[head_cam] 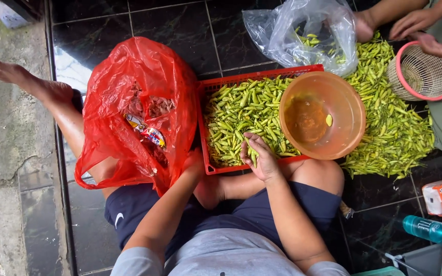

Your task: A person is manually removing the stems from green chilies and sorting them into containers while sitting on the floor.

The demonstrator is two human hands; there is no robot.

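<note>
Right hand (259, 156), frame centre, fingers curled round a few green chillies (252, 153), over the near edge of the red crate (206, 128) full of chillies. Left hand reaches into the red bag (134, 102) at left and is hidden; cannot tell its state. Orange bowl (333, 148) sits right of centre on the crate; another person's hands (415, 23) and a small basket (421, 71) upper right.

**Floor-level produce sorting spot by a doorstep**

Dark glossy floor tiles (180, 30) meet a rough concrete step (11, 128). Heaps of green chillies (395, 128) lie loose on the floor and fill a red plastic crate (208, 128), with people sitting around plastic bags and baskets.
</note>
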